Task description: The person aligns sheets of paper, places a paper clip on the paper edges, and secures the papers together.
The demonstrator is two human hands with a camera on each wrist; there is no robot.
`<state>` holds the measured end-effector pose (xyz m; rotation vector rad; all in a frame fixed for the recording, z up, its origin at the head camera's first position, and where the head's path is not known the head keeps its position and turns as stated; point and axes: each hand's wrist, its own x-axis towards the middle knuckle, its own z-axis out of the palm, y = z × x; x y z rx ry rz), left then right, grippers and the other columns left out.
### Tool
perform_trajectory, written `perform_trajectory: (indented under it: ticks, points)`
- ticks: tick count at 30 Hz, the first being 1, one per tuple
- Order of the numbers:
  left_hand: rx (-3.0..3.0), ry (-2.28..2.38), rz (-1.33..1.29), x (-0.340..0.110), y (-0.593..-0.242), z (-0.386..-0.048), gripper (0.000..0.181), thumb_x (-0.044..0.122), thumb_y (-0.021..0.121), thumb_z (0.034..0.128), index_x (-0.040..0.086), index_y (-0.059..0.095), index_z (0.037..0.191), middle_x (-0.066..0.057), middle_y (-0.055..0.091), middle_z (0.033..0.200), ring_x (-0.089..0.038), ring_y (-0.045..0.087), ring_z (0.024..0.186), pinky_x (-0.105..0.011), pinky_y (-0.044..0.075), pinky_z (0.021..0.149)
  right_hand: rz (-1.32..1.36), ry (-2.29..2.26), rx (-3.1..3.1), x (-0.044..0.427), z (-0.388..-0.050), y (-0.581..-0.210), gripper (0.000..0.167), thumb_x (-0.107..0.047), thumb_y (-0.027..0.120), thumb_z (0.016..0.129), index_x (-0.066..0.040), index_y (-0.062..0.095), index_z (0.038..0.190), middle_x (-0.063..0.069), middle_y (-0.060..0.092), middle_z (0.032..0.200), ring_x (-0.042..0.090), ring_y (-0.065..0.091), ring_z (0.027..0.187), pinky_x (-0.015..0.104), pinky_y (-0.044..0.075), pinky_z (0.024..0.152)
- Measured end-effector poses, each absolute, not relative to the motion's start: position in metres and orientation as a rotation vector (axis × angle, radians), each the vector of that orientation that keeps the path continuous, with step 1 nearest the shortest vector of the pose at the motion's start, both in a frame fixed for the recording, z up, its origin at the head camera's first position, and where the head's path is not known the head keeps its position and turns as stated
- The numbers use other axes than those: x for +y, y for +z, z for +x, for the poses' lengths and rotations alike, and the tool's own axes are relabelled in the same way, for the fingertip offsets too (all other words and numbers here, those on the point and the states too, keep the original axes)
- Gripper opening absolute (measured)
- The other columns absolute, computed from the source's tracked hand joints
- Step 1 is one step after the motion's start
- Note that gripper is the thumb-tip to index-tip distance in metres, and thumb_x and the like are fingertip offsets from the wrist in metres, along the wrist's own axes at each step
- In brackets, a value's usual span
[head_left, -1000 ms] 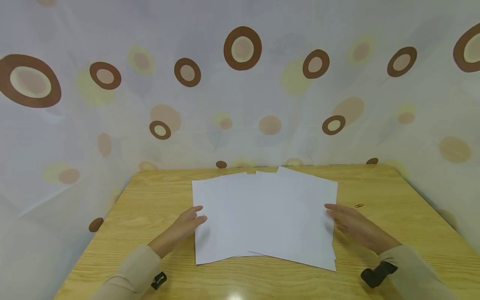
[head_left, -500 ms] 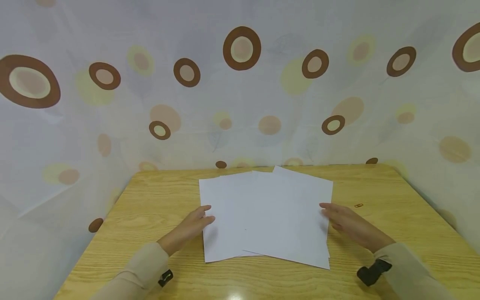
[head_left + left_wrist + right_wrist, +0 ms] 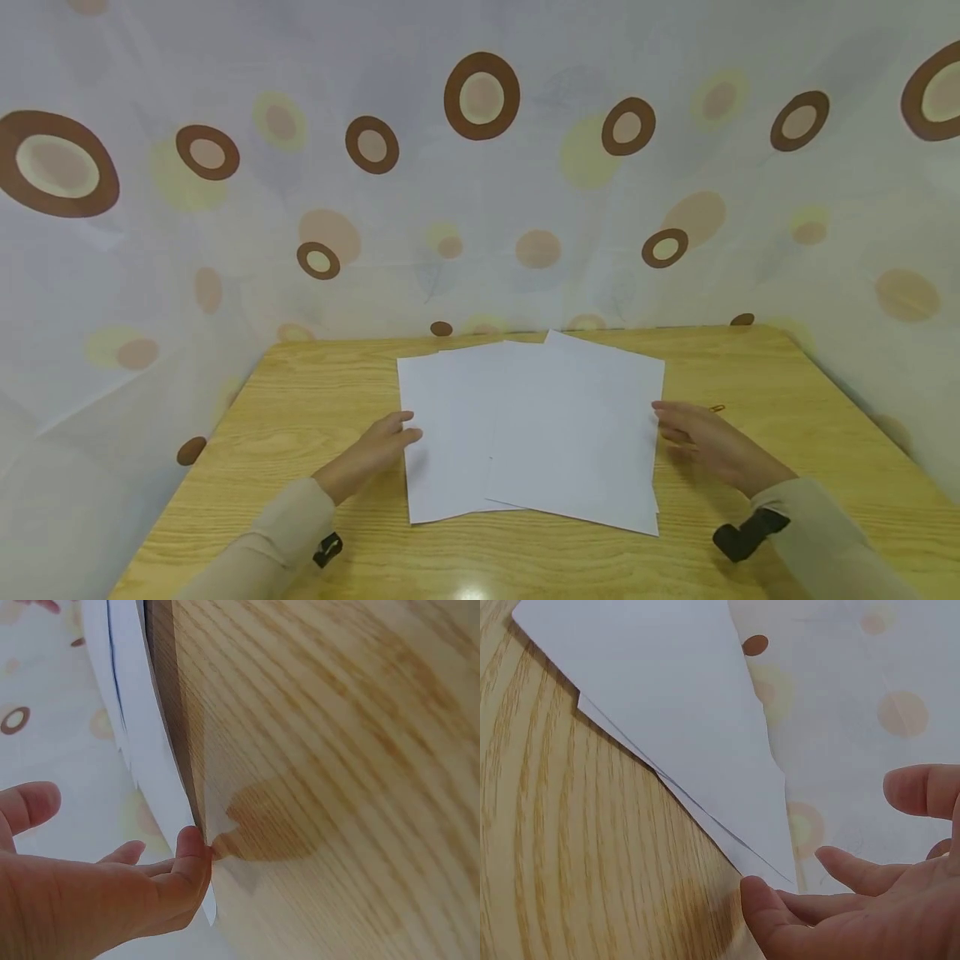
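Several white sheets of paper [image 3: 450, 442] lie fanned and overlapping on the wooden table, their corners uneven. My left hand [image 3: 367, 454] is at the left edge of the sheets, thumb and fingers apart and nothing gripped. In the left wrist view, a fingertip of the left hand [image 3: 112, 892] touches the paper edge [image 3: 157, 772]. My right hand [image 3: 716, 446] is held at the right edge with its fingers loosely extended. The right wrist view has the right hand [image 3: 862, 915] with a fingertip at the sheets' [image 3: 675, 712] side edge.
An orange-brown paper clip [image 3: 717, 408] lies on the table [image 3: 300, 400], right of the sheets, partly hidden by the right hand. A dotted, light-coloured curtain [image 3: 480, 208] hangs around the back and sides of the table. Both wrists wear dark straps [image 3: 750, 535].
Both hands moved inward first, and the left and right sheets slid closer together. Since then the hands have drawn slightly outward, while the sheets stay nearly where they were.
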<state>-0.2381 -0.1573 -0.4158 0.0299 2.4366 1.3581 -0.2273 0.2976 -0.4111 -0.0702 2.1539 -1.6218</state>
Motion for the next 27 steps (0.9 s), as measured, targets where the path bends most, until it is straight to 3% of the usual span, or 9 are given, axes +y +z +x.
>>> perform_trajectory:
  ticks: [6, 14, 21, 27]
  points:
    - [2.408, 1.38, 0.012, -0.153, -0.414, -0.244, 0.056, 0.027, 0.046, 0.0998, -0.001, 0.031, 0.146, -0.029, 0.03, 0.149, -0.045, 0.03, 0.136, -0.057, 0.028, 0.109, -0.002, -1.675, 2.127, 0.294, -0.23, -0.412, 0.068, -0.031, 0.037, 0.105, 0.01, 0.005, 0.149, 0.032, -0.001, 0.154, 0.049, 0.006, 0.14, 0.054, 0.023, 0.111]
    - [2.387, 1.376, 0.042, -0.143, -0.415, -0.246, 0.056, 0.028, 0.047, 0.0994, 0.0, 0.033, 0.146, -0.027, 0.029, 0.15, -0.043, 0.03, 0.137, -0.056, 0.028, 0.109, 0.006, -1.669, 2.131, 0.289, -0.232, -0.411, 0.066, -0.028, 0.04, 0.104, 0.01, 0.012, 0.148, 0.031, -0.003, 0.155, 0.049, 0.003, 0.141, 0.042, 0.035, 0.102]
    - [2.376, 1.397, 0.099, -0.134, -0.418, -0.247, 0.054, 0.026, 0.047, 0.0999, 0.0, 0.033, 0.145, -0.028, 0.029, 0.15, -0.043, 0.028, 0.138, -0.056, 0.028, 0.109, 0.008, -1.654, 2.146, 0.285, -0.233, -0.414, 0.065, -0.032, 0.043, 0.103, 0.008, 0.02, 0.148, 0.028, 0.004, 0.156, 0.046, 0.006, 0.142, 0.048, 0.032, 0.106]
    - [2.39, 1.383, 0.134, -0.127, -0.415, -0.246, 0.055, 0.027, 0.048, 0.0996, 0.002, 0.033, 0.146, -0.028, 0.029, 0.15, -0.044, 0.027, 0.138, -0.058, 0.028, 0.108, -0.016, -1.656, 2.135, 0.279, -0.235, -0.415, 0.064, -0.032, 0.044, 0.103, 0.008, 0.021, 0.148, 0.026, 0.005, 0.157, 0.044, 0.006, 0.143, 0.042, 0.036, 0.102]
